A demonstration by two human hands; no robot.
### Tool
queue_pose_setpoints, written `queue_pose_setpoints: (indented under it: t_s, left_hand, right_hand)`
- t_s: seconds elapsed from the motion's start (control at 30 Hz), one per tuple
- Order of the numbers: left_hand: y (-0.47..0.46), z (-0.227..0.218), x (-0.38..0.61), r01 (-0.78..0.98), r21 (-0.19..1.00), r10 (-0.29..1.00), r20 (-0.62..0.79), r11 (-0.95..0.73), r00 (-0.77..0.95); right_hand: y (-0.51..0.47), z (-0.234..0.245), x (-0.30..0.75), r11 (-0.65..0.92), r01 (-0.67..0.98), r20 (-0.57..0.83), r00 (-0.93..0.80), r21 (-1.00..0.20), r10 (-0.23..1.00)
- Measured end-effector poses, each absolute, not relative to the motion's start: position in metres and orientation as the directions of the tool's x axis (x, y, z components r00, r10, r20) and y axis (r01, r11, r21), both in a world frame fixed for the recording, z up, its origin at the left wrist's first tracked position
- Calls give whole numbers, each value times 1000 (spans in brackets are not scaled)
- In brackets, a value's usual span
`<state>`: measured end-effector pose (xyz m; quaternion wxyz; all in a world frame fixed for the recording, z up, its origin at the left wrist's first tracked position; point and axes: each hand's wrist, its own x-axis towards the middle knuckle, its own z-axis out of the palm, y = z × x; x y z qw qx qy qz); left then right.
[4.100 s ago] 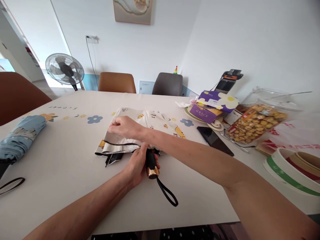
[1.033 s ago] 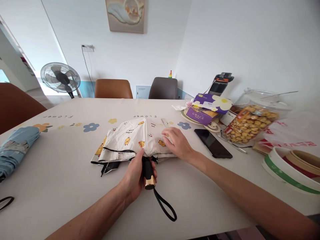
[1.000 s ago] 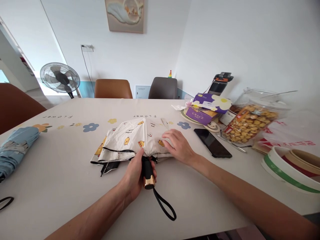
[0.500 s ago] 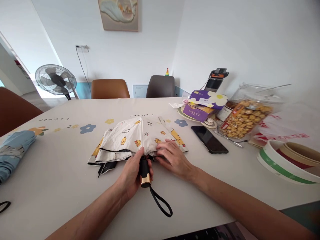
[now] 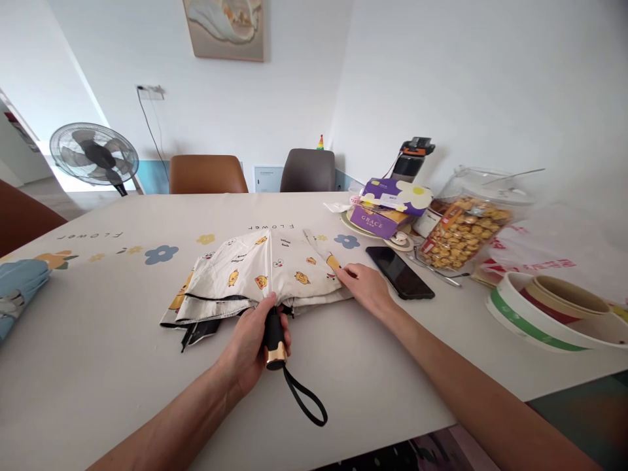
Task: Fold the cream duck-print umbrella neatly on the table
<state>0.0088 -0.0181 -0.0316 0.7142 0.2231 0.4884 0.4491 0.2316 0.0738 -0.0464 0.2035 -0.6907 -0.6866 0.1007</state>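
A collapsed cream umbrella [image 5: 255, 275] printed with yellow chicks lies on the white table [image 5: 98, 366]. Its black handle with a gold band [image 5: 273, 337] points toward me, a black wrist loop [image 5: 304, 399] trailing off it. My left hand [image 5: 248, 343] is wrapped round that handle. My right hand [image 5: 366, 288] rests at the right edge of the canopy, fingers pinching a fold of the fabric there.
A black phone [image 5: 400, 271] lies just right of my right hand. Behind it sit a purple box [image 5: 380, 216], a clear jar of snacks [image 5: 466, 226] and stacked tape rolls [image 5: 544, 307]. A blue folded umbrella [image 5: 17, 288] lies at the far left. Chairs and a fan stand beyond the table.
My right hand slid from the canopy near the handle out to its right edge and took hold of a fold. The left hand stayed on the handle.
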Motion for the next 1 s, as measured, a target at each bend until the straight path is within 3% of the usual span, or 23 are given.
queue_pose_setpoints:
  t_s: [0.17,0.23,0.33,0.43,0.5,0.57,0.67,0.8,1.0]
  left_hand:
    - [-18,-32,9,-424,756,857,-503,498,111]
    - [-18,-32,8,-422,755,856,-505,502,113]
    - [-19,-34,7,-420,756,857,-500,502,123]
    - [-18,-35,7,-422,756,857,-499,501,125]
    - [-18,-35,7,-432,751,857,-501,500,120]
    - [-17,-35,7,-436,747,856,-503,501,121]
    - [-17,-34,8,-430,753,858,-499,498,119]
    - [-17,-30,8,-437,734,842,-528,520,114]
    - [-14,-25,8,-426,718,826,-544,550,150]
  right_hand:
    - [70,-46,223,45,866,99,5,-498,995]
    - [70,-46,224,60,796,117,13,-602,993]
    - [70,-45,226,101,506,163,79,-856,984]
    - [68,-37,224,50,62,52,25,-997,998]
    - [66,-24,219,-33,-137,-19,-103,-990,994]
    - [66,-5,210,-75,-230,-31,-188,-970,982]
    - [71,27,187,-9,-316,73,-245,-949,967]
    - [76,53,140,23,-352,173,-399,-936,900]
    - [75,56,79,-26,-276,126,-517,-961,847]
